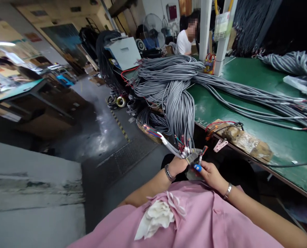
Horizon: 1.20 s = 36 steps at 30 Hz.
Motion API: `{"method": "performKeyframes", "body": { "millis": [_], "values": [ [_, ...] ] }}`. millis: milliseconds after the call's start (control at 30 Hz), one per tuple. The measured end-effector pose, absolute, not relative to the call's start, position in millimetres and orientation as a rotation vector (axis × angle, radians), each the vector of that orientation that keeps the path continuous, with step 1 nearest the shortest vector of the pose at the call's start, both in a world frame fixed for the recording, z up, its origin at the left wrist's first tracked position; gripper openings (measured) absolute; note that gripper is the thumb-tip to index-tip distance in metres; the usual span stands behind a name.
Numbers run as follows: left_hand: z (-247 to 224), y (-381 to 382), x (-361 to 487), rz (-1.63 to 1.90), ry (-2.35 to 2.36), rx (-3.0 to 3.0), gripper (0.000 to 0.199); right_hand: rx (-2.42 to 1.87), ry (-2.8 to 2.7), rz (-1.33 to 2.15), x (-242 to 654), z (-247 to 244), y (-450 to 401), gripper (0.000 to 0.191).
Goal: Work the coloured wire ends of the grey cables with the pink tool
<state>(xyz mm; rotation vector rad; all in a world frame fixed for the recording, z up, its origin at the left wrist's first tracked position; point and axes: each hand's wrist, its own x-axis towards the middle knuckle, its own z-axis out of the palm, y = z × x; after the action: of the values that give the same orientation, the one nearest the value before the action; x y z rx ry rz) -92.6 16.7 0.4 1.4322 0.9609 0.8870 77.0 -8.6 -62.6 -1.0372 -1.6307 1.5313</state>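
Grey cables (180, 105) hang over the left edge of the green table, their ends showing white sleeves and coloured wires. My left hand (178, 166) is closed around several of these cable ends, just below the white sleeves (186, 150). One cable end with a longer white sleeve (163, 138) points up and left from that hand. Close beside it on the right, my right hand (210, 175) pinches a single cable end (200, 157) with red and dark wires. Blue covering shows on a digit of my right hand.
On the green table (220, 103) lie long grey cables, a taped brown block (246, 139) and a pink clip (220, 145) at its edge. White posts (205, 31) rise behind. A person in white (184, 42) sits farther back. A grey surface (34, 193) stands lower left.
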Motion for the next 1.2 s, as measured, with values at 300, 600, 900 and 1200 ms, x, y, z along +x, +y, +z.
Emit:
{"method": "performKeyframes", "body": {
  "millis": [300,600,900,1200],
  "values": [
    [-2.6,13.0,-74.2,0.924,0.989,1.307,0.032,-1.034,-1.468,1.656,79.1,-65.3,-14.3,0.035],
    [-9.4,4.8,-66.9,0.942,1.067,1.276,0.030,-1.166,-1.156,1.563,110.8,-13.0,-18.3,0.033],
    [-7.0,5.2,-67.8,0.768,1.014,1.514,0.025,-1.114,-1.295,1.468,110.2,-6.6,-7.8,0.022],
    [-6.1,0.8,-60.9,0.922,1.098,1.383,0.031,-1.120,-0.961,1.587,104.2,-15.3,-11.5,0.021]
  ]
}}
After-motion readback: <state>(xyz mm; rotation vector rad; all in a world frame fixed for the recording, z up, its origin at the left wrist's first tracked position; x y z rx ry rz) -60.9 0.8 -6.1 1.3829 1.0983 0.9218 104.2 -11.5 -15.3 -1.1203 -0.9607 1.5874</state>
